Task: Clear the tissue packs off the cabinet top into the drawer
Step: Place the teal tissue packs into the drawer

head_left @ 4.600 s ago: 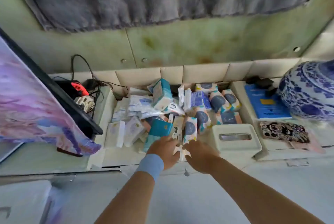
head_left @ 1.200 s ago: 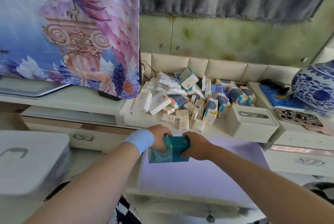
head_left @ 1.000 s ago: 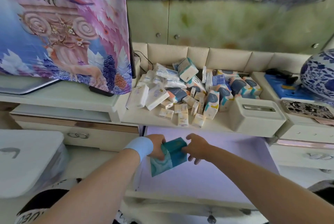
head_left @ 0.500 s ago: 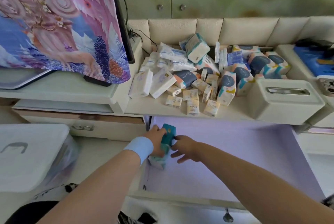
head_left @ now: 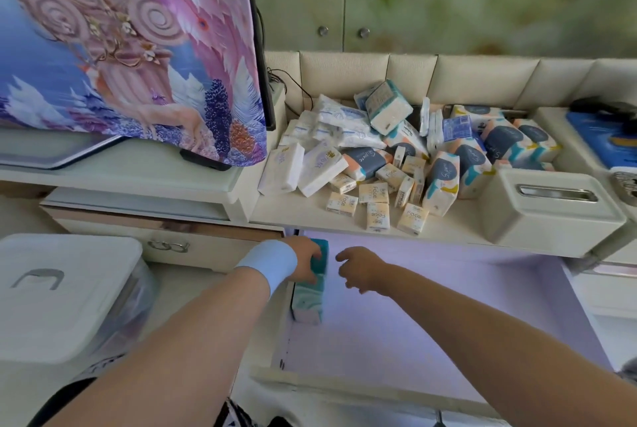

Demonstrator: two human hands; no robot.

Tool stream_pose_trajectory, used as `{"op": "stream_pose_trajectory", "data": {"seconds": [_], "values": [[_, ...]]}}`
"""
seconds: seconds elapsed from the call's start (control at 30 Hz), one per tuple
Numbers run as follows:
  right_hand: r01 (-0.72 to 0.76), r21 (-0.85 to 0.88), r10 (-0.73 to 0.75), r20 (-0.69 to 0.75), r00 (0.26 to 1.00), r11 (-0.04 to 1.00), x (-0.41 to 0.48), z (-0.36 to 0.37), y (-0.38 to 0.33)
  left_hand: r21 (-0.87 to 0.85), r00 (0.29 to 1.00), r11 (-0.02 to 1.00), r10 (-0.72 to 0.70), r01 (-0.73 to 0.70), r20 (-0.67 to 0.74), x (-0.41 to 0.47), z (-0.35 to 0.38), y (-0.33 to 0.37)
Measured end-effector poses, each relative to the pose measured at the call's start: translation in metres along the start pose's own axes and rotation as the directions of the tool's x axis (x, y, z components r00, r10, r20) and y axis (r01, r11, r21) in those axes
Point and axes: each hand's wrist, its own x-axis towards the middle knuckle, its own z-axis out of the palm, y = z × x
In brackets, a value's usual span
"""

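A teal tissue pack (head_left: 308,299) stands on its edge against the left wall of the open drawer (head_left: 413,330), which has a pale purple floor. My left hand (head_left: 305,263), with a light blue wristband, rests on the pack's top end and grips it. My right hand (head_left: 360,268) hovers just right of the pack with fingers apart, holding nothing. On the cabinet top (head_left: 303,216) above the drawer lies a heap of several tissue packs (head_left: 389,158): white ones at left, small beige ones in front, dark blue patterned ones at right.
A cream tissue box (head_left: 548,209) stands at the right end of the cabinet top. A screen under a purple patterned cover (head_left: 131,47) stands on the left. A white lidded bin (head_left: 65,292) is on the floor at left. A blue item (head_left: 599,137) lies far right.
The teal pack went from both hands down into the drawer's left side and now stands on edge. My right hand has let go and drawn slightly right.
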Motion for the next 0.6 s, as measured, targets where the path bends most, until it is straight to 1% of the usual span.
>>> {"op": "stream_pose_trajectory", "data": {"seconds": [0.07, 0.1, 0.17, 0.23, 0.33, 0.37, 0.43, 0.5, 0.6], "values": [[0.069, -0.161, -0.085, -0.094, 0.992, 0.985, -0.009, -0.024, -0.01, -0.116, 0.995, 0.993, 0.017, -0.029, -0.096, -0.006, -0.023, 0.004], [0.086, -0.207, -0.117, -0.14, 0.983, 0.974, -0.014, -0.038, -0.018, -0.181, 0.987, 0.982, 0.023, -0.052, -0.158, -0.008, -0.036, 0.006], [0.085, -0.234, -0.146, -0.256, 0.956, 0.969, -0.023, -0.07, -0.034, -0.29, 0.961, 0.952, 0.014, -0.097, -0.275, -0.009, -0.062, 0.011], [0.083, -0.224, -0.164, -0.374, 0.913, 0.971, -0.031, -0.102, -0.048, -0.361, 0.928, 0.924, -0.016, -0.129, -0.373, -0.006, -0.088, 0.017], [0.072, -0.291, -0.209, -0.472, 0.856, 0.954, -0.033, -0.146, -0.057, -0.441, 0.89, 0.884, -0.065, -0.158, -0.451, 0.01, -0.123, 0.027], [0.072, -0.269, -0.205, -0.51, 0.835, 0.961, -0.031, -0.158, -0.057, -0.446, 0.882, 0.88, -0.073, -0.162, -0.466, 0.017, -0.133, 0.031], [0.083, -0.169, -0.166, -0.566, 0.808, 0.982, -0.02, -0.18, -0.052, -0.445, 0.869, 0.881, -0.086, -0.162, -0.487, 0.035, -0.151, 0.038], [0.096, -0.084, -0.128, -0.593, 0.795, 0.992, -0.005, -0.196, -0.049, -0.459, 0.853, 0.869, -0.091, -0.184, -0.514, 0.052, -0.166, 0.045], [0.12, -0.007, -0.099, -0.626, 0.774, 0.993, 0.021, -0.215, -0.047, -0.477, 0.817, 0.851, -0.106, -0.22, -0.566, 0.082, -0.18, 0.051]]}}
